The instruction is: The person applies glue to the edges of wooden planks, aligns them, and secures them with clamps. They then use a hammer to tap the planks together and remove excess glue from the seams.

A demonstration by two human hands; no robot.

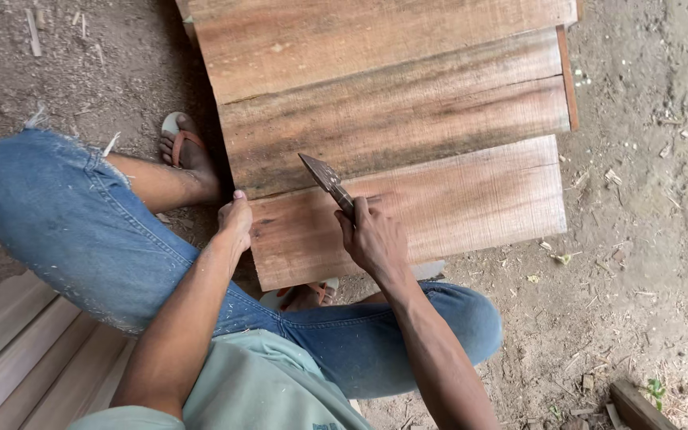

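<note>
We see two bare hands working on a stack of reddish-brown wooden planks [408,119] lying on the dirt floor [639,239].

Our right hand [372,239] has its grip closed tight around the handle of a worn, pointed metal blade [324,177], whose tip rests on the middle plank just above the near plank's [439,211] far edge. Our left hand [235,221] curls its grip over the near plank's left end, touching the wood. Blue jeans [81,231] and an orange-strapped sandal [181,139] sit beside the stack's left edge; pale boards [17,350] lie at the lower left.
</note>
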